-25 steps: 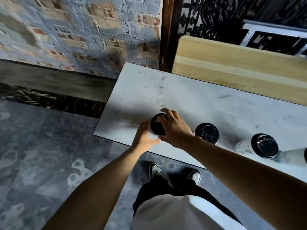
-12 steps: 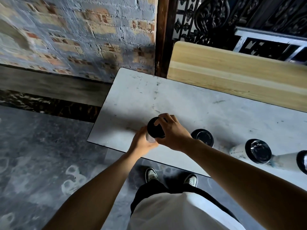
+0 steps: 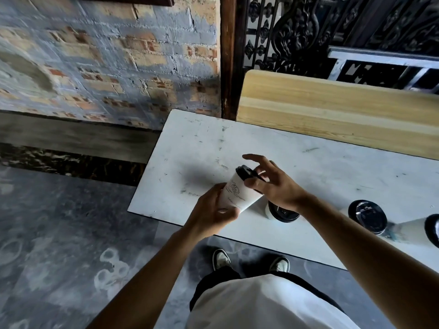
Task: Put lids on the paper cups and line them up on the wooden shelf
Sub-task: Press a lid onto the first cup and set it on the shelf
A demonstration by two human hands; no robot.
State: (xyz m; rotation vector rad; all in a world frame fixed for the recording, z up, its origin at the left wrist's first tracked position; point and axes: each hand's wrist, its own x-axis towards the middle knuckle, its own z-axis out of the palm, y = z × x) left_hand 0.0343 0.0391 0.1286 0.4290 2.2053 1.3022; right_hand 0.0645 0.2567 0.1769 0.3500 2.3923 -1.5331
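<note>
Held paper cup: white wall, thin dark line drawing and a line of small print; black lid.
Standing cups, lower right of the frame: white walls, glossy black lids: one, another, a third cut by the right edge.
Counter: pale grey-white, dark scuffs and specks, thin black edge.
Wooden shelf, upper right: light yellow-tan, lengthwise grain, paler band.
Brick wall, upper left: tan and red bricks under patchy grey-blue wash.
Iron grille, top right: black scrollwork.
Floor, lower left: mottled grey, pale ring marks.
Shoes: white and dark.
</note>
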